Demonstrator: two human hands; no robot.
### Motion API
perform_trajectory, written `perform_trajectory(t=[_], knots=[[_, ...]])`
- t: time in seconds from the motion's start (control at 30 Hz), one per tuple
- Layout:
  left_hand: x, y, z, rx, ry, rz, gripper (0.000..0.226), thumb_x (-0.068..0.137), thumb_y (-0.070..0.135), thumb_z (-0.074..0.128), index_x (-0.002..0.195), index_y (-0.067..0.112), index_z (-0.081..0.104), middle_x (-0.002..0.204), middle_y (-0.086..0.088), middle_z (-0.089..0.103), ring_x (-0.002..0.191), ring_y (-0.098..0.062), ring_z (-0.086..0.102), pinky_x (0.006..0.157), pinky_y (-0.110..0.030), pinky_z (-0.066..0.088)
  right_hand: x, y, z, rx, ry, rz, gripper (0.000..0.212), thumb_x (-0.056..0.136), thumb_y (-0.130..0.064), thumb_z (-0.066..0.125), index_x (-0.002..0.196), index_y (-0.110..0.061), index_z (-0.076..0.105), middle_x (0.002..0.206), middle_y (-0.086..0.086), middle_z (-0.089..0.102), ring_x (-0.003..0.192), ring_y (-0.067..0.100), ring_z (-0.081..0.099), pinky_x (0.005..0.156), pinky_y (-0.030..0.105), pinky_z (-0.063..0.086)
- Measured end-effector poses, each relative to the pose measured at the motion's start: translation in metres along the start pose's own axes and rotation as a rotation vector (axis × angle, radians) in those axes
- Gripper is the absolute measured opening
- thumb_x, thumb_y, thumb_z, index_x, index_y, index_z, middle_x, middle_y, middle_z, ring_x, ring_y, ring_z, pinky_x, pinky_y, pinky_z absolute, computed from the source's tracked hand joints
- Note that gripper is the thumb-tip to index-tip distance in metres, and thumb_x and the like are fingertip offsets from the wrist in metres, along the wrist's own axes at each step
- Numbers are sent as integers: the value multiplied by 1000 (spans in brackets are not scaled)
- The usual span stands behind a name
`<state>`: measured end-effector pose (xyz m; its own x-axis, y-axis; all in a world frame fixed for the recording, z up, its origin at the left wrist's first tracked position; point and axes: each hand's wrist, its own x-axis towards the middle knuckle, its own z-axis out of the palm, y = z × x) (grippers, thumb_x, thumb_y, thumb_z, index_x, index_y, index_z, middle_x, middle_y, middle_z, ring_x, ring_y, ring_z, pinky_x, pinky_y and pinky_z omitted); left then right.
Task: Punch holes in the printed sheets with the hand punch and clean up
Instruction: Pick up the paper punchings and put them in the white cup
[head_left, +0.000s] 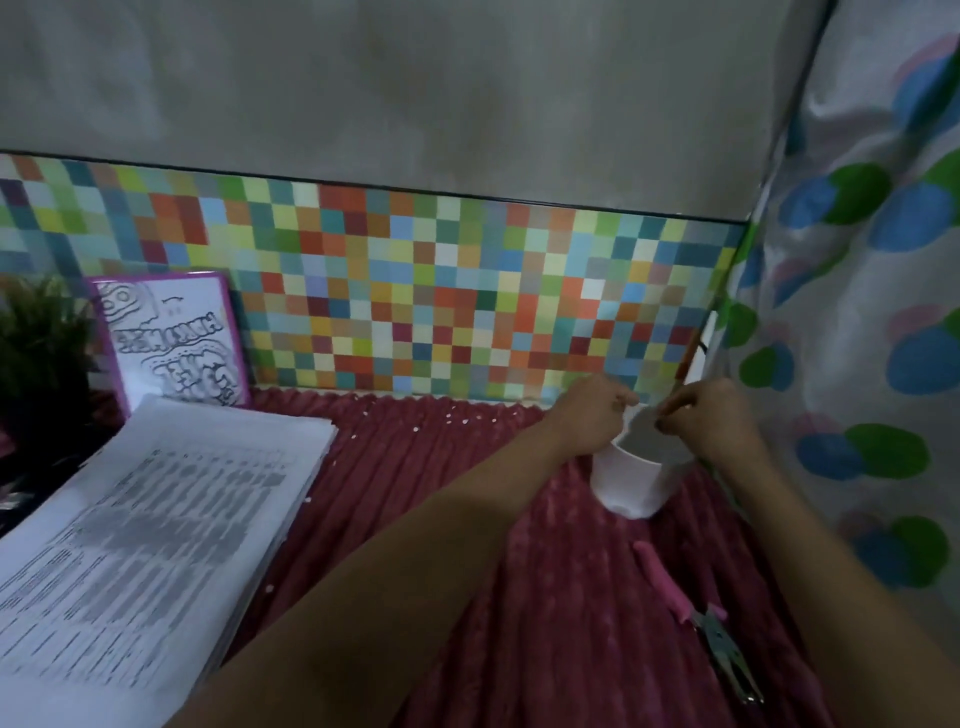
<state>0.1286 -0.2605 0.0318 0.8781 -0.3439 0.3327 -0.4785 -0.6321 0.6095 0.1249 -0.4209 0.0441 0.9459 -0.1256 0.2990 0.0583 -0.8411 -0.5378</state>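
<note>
- Stack of printed sheets at near left on the red ribbed cloth; we cannot read the blurred text.
- Behind it we see a purple-edged card leaning on the mosaic wall; its bubble lettering is illegible to us.
- White paper dots lie scattered on the far cloth.
- The left hand reaches to the far right on an outstretched forearm, fingers curled, pinching a pale scrap over the white cup.
- The right hand meets it, fingertips pinching the same scrap.
- We find the hand punch lying untouched at near right, pink handles toward the cup.
</note>
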Motion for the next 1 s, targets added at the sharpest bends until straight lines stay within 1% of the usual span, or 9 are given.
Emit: perform_trajectory(t=[0.13,0.23,0.37,0.47,0.53,0.63,0.73,0.83,1.0], knots=[[-51,9,-22,-62,120,31,27,88,4,54,110,-5,67,112,-23,65,103,-33,59,85,-31,42,-21,-17,5,-85,49,-22,29,75,4,64,97,-10,77,104,26,67,88,39,66,80,41,54],[-103,-1,-51,-72,140,25,19,86,1,60,102,1,70,104,-16,68,96,-27,64,85,-29,47,-69,-57,19,-17,108,-214,34,73,7,68,101,-12,77,107,27,56,89,40,60,79,35,46],[-179,-33,-108,93,120,-170,14,87,11,61,96,9,72,97,-6,71,88,-21,65,80,-29,50,-150,-105,60,244,-272,-448,28,72,-11,78,87,-34,74,88,1,61,77,12,57,71,9,38],[-234,-68,-144,264,196,-251,13,85,14,61,84,7,72,86,-8,69,79,-24,63,73,-36,48,-202,-126,92,345,-518,-497,23,69,-24,75,90,-34,77,90,-14,55,85,-1,58,73,4,37],[-265,-84,-158,356,111,-393,11,89,18,63,87,14,73,91,-2,66,83,-19,64,76,-32,50,-227,-136,110,384,-565,-511,22,73,-25,77,95,-28,78,93,-17,53,94,-11,53,75,2,35],[-288,-100,-158,409,7,-440,7,87,25,67,88,25,74,94,5,63,83,-10,64,76,-27,50,-245,-145,127,426,-514,-480,18,75,-22,81,93,-21,79,88,-19,53,91,-14,53,72,2,36],[-293,-103,-148,402,-28,-438,9,83,27,70,87,21,76,100,5,61,85,-9,61,78,-27,49,-253,-148,139,380,-444,-440,16,76,-26,81,92,-23,79,83,-21,51,92,-14,52,73,2,36],[-294,-106,-144,419,7,-436,13,81,27,71,92,23,77,103,8,59,89,-10,61,78,-24,47,-259,-148,150,307,-346,-467,12,71,-33,74,81,-26,77,76,-22,45,80,-8,52,71,0,34],[-295,-106,-133,460,52,-378,15,88,25,64,95,17,75,106,5,60,95,-17,62,82,-33,49,-261,-148,158,257,-290,-477,9,70,-35,65,73,-27,69,81,-17,51,69,-1,55,59,12,39]])
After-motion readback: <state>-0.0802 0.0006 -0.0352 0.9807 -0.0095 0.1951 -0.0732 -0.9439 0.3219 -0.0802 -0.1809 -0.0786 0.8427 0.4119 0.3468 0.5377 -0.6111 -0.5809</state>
